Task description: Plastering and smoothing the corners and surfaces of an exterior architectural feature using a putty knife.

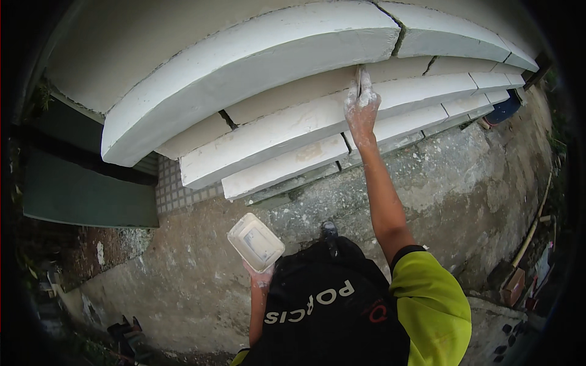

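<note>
My left hand (261, 277) holds a shallow, off-white plastic tub (254, 243) from below, and pale residue coats its inside. My right arm is stretched forward. Its hand (362, 108), smeared with white, has its fingers closed at the recessed pale band (293, 97) between two white ledges. Something thin shows at the fingertips, too small to make out. Above the hand runs the thick upper ledge (256, 55), with a dark jagged gap (400, 36) to the right. Just below the hand lies the middle white ledge (268, 137).
A lower white ledge (287, 165) steps out toward me above the stained concrete ground (195, 280). Dark green panels (85, 189) stand at the left beside grey tiles (177, 189). A dark blue object (505, 108) sits at the ledges' far right end. A long pole (532, 229) lies at the right.
</note>
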The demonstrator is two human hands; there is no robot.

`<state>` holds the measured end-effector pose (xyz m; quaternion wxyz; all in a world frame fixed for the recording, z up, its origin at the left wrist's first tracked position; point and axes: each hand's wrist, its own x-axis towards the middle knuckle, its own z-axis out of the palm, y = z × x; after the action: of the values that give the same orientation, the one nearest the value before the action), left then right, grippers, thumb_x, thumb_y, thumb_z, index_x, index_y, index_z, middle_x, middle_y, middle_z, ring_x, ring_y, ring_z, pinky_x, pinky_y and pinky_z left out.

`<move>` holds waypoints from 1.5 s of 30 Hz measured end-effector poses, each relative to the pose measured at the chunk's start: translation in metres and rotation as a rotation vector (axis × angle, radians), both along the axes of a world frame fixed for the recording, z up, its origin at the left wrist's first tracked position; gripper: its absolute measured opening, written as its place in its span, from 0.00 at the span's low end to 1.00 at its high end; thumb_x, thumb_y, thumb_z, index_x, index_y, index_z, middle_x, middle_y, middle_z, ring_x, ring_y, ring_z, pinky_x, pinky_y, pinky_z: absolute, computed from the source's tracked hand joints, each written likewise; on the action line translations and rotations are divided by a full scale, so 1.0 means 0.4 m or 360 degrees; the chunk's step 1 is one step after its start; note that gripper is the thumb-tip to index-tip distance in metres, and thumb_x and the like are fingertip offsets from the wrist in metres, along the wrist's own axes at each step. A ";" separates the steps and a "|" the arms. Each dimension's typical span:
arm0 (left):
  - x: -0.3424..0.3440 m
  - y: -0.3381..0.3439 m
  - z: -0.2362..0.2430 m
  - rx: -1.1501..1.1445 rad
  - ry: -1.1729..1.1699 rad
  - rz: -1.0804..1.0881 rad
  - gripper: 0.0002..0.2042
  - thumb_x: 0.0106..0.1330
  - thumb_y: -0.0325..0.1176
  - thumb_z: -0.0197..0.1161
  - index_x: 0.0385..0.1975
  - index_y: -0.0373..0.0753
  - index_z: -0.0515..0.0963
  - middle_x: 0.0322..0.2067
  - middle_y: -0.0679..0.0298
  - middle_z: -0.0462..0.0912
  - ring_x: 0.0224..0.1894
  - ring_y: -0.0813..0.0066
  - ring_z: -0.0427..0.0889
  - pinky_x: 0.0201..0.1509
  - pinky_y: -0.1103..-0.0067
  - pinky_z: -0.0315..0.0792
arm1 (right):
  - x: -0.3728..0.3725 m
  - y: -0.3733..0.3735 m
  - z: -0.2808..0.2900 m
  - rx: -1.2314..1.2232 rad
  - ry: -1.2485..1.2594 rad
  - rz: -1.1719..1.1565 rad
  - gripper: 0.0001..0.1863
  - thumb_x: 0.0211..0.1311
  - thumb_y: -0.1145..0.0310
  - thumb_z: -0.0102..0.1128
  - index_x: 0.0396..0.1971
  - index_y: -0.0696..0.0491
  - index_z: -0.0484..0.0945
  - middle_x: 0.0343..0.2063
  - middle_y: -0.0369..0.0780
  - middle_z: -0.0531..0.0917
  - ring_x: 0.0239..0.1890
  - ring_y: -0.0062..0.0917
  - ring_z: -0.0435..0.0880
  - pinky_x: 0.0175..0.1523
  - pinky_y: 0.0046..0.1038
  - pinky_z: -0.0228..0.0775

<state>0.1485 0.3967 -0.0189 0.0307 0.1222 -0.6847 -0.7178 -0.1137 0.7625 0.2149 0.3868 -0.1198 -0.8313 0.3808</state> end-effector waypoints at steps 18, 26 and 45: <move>-0.008 -0.303 0.071 0.1974 -0.0367 0.0084 0.22 0.62 0.32 0.58 0.56 0.40 0.66 0.50 0.61 0.75 0.50 0.66 0.77 0.52 0.60 0.75 | -0.047 -0.557 -0.184 0.0568 0.0256 0.0056 0.21 0.55 0.78 0.53 0.51 0.62 0.68 0.48 0.50 0.74 0.44 0.42 0.77 0.48 0.40 0.69; 0.025 -0.441 0.004 0.0763 -0.0033 -0.0133 0.26 0.69 0.54 0.38 0.61 0.45 0.63 0.57 0.61 0.70 0.57 0.58 0.72 0.58 0.55 0.69 | 0.069 -0.479 -0.084 0.0345 0.0458 0.0358 0.31 0.55 0.81 0.50 0.62 0.58 0.61 0.47 0.53 0.77 0.39 0.27 0.81 0.39 0.22 0.72; -0.045 -0.396 0.098 0.1492 -0.0257 0.0140 0.29 0.48 0.29 0.70 0.53 0.38 0.69 0.45 0.62 0.79 0.45 0.70 0.79 0.49 0.70 0.76 | -0.004 -0.341 -0.015 0.0125 0.0891 -0.0422 0.25 0.55 0.83 0.44 0.56 0.61 0.69 0.42 0.51 0.81 0.33 0.37 0.82 0.42 0.36 0.71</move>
<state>0.1305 0.2382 0.0204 -0.0508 0.2071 -0.2814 -0.9356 -0.1151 0.6262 0.2089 0.6512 -0.1027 -0.6837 0.3130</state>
